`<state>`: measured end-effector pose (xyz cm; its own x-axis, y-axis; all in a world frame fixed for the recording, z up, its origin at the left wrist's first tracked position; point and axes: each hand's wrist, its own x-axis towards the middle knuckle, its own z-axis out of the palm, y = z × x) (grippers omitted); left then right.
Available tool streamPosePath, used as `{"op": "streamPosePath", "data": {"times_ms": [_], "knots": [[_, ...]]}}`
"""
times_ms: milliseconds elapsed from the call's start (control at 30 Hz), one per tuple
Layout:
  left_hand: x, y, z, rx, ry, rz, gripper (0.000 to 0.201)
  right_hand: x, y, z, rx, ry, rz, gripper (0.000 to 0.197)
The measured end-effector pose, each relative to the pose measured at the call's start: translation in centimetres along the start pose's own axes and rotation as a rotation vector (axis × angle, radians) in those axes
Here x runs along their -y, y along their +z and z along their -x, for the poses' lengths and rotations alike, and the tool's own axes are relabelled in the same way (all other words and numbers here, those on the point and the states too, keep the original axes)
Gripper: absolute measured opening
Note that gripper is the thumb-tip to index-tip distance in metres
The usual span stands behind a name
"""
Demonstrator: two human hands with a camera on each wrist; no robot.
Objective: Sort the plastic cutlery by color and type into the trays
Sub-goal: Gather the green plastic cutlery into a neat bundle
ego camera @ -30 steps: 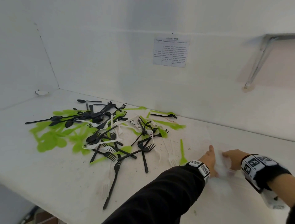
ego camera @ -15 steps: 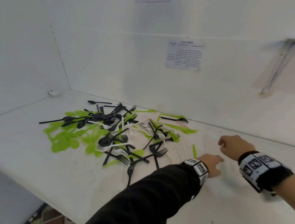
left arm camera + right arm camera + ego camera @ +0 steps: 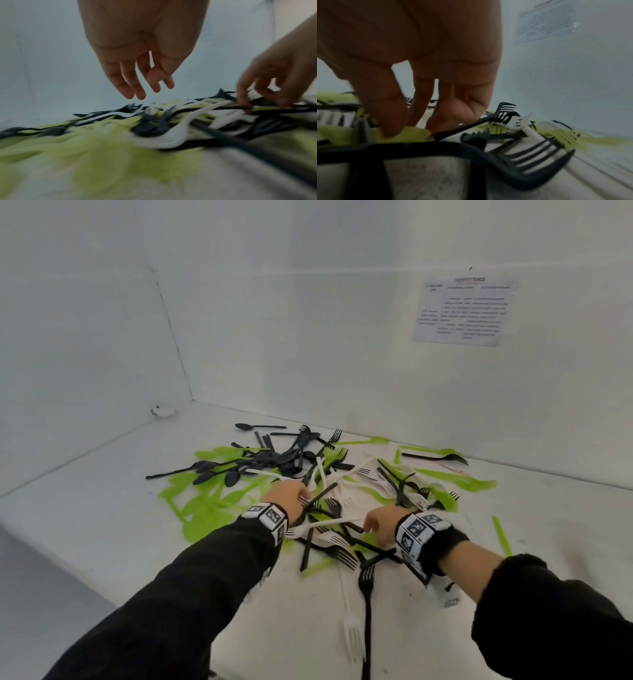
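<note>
Right wrist view: the right hand [image 3: 412, 65] has its fingers [image 3: 390, 121] curled down into the cutlery pile [image 3: 318, 491], touching green and black pieces — whether they pinch one, I cannot tell. The left hand [image 3: 142, 54] hovers just above the pile, fingers straight and slightly apart, holding nothing. Outward, black, white and green forks and spoons lie tangled on the white table [image 3: 102, 525]. No trays show — sorting looks unstarted, with everything left to do.

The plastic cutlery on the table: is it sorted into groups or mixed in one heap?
Mixed. The plastic cutlery lies in one tangled heap on the table, black, white and green pieces crossing each other. No tray is in view.
</note>
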<state>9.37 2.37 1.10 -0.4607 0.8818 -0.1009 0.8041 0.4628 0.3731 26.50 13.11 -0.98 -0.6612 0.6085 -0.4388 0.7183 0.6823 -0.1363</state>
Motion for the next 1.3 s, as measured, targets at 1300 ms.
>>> {"op": "streamPosePath", "data": {"times_ms": [1300], "knots": [[13.6, -2.8, -2.9, -0.219, 0.102, 0.306, 0.006, 16.1, -3.5, -6.5, -0.338, -0.029, -0.851, 0.041]]}}
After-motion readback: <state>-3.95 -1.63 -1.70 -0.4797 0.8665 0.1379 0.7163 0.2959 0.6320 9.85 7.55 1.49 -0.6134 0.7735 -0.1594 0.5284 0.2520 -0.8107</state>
